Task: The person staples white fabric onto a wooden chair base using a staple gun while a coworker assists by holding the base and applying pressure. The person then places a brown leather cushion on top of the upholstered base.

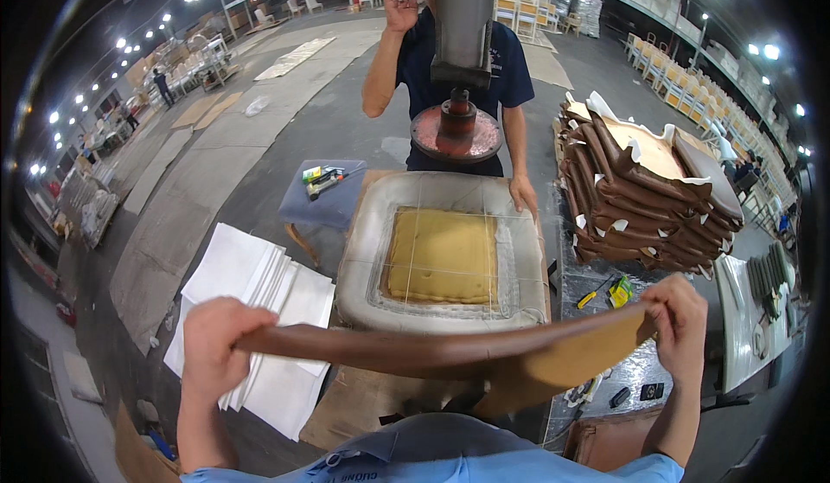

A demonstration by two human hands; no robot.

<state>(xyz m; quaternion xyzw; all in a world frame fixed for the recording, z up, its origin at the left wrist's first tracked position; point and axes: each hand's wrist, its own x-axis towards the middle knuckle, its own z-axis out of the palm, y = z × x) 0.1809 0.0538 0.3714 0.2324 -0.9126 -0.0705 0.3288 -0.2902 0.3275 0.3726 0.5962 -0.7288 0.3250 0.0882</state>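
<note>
A brown leather sheet is stretched between my hands, its tan underside showing toward the right. My left hand grips one end, fingers closed. The other end is pinched in my right hand. The sheet hangs in front of the near edge of a padded, pale grey frame. Inside that frame lies a yellowish foam pad, with thin strings crossing over it. Above the far side of the frame hangs a press with a round plate.
Across from me stands a person, one hand on the frame's far right corner. A stack of brown upholstered seat pads is at the right, white sheets at the left. A blue stool holds small items. A yellow-handled screwdriver lies right.
</note>
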